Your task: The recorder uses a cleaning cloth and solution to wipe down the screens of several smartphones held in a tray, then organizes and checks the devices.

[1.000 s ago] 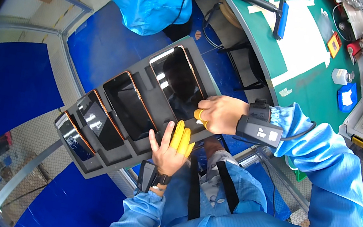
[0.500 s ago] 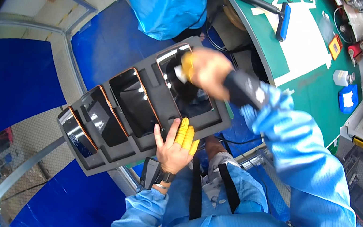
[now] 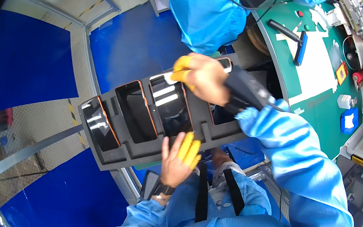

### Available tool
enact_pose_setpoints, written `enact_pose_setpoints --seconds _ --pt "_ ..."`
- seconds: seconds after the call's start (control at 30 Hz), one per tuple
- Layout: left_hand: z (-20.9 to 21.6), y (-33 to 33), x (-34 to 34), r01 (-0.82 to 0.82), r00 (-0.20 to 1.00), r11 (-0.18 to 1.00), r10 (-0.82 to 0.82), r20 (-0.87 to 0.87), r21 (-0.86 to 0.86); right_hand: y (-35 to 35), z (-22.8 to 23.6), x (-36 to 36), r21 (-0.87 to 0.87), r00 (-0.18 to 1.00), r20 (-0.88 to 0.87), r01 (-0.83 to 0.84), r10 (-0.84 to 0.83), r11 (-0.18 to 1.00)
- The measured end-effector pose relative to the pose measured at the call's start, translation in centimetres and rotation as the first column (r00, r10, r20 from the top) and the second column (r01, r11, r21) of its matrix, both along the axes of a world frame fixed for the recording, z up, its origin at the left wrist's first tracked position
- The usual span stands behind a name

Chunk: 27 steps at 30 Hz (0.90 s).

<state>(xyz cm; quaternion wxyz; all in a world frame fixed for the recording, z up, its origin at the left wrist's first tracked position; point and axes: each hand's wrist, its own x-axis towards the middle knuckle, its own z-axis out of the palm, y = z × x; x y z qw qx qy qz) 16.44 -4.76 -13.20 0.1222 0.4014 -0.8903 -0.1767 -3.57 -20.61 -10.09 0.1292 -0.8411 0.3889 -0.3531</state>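
A long dark grey foam tray (image 3: pixel 103 160) holds several phones with orange edges and glossy black screens, each in its own slot. My right hand (image 3: pixel 204 76), with yellow finger cots, is closed on a small white wipe (image 3: pixel 168 79) at the far end of one phone (image 3: pixel 170 107). It partly covers the rightmost phone (image 3: pixel 220 114). My left hand (image 3: pixel 178 163), also with yellow finger cots, lies with its fingers outstretched at the near end of that same phone, over the tray's near edge. Left of it sit two more phones, a middle one (image 3: pixel 136 111) and an end one (image 3: pixel 101 124).
On the right stands a green-topped bench (image 3: pixel 287 78) with a blue roller (image 3: pixel 301 49), white sheets, a small white bottle (image 3: pixel 345 101) and a blue packet (image 3: pixel 349 121). Beyond the tray is a person in blue clothing (image 3: pixel 206 17). A metal frame post (image 3: pixel 32 156) stands at left.
My right hand has moved with the wipe from the rightmost phone to the one left of it. In the picture, the tray and bench have shifted right. My left hand remains at the tray's near edge.
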Motion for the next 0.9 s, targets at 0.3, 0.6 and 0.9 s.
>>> enact_pose_setpoints --seconds 0.3,0.6,0.9 --pt "-0.2 -0.7 4.6 0.005 0.997 1.0 -0.006 0.077 0.014 -2.0 -5.0 3.3 0.187 0.98 -0.176 -0.055 0.088 0.981" --pt "-0.7 -0.9 4.7 0.033 0.996 0.999 -0.034 0.078 0.019 11.3 -4.7 5.2 0.366 0.997 -0.03 0.08 -0.075 0.927" --pt "-0.1 -1.3 4.0 0.037 0.996 0.999 -0.038 0.087 0.016 2.2 -3.3 5.5 0.003 0.982 -0.16 0.102 -0.1 0.995"
